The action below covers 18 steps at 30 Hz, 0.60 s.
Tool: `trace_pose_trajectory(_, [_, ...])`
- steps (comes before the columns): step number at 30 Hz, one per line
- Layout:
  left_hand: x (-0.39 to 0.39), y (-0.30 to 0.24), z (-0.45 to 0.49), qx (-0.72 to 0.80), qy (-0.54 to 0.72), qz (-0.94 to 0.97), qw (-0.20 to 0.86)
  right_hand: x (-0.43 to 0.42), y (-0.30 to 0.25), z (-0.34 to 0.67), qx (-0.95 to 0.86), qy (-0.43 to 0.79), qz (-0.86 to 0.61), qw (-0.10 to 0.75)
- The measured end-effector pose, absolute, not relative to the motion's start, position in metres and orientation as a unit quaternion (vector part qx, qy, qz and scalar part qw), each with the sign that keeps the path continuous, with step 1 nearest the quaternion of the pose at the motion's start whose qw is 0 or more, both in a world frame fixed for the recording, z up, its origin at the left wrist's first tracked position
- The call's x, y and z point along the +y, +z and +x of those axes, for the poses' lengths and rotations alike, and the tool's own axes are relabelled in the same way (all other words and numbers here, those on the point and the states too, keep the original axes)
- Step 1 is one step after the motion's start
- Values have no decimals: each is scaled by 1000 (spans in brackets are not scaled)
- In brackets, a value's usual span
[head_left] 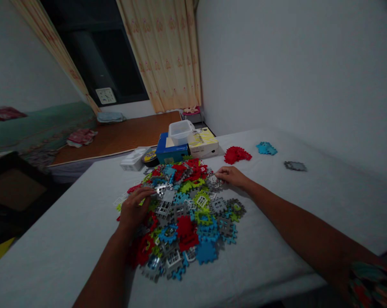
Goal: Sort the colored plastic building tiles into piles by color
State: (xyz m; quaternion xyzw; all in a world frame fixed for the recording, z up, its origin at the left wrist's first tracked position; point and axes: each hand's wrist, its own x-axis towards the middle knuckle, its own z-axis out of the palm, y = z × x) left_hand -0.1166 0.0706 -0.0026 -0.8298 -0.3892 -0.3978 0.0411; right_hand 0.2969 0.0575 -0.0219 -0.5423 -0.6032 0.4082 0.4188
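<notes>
A large heap of interlocking plastic building pieces [182,198] in red, blue, green, grey and white spreads over the table. On the left side of the heap, my left hand [136,206] has its fingers closed on a white window-shaped piece [163,189]. Across the heap, my right hand [232,176] pinches at the far right edge, beside a pale piece [214,181]; what lies between its fingertips is too small to make out. Toward the front of the heap lie a blue square piece [206,252] and a red piece [186,233].
Behind the heap stand a blue box [171,150], a yellow-and-white box [204,143], a clear tub [180,131], a white container [134,160] and a round black-and-yellow tin [150,158]. Separate red [236,155], blue [266,148] and grey pieces [295,166] lie at right.
</notes>
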Motion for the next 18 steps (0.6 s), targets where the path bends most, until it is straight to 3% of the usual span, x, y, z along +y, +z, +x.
trace_pose_trajectory(12, [72,-4,-119,-386,-375,-840,63,72,-19,354,-613,310,-599,412])
trace_pose_trajectory(18, [72,-1,-118,-382,-384,-838,73,48,3,426,-609,314,-682,255])
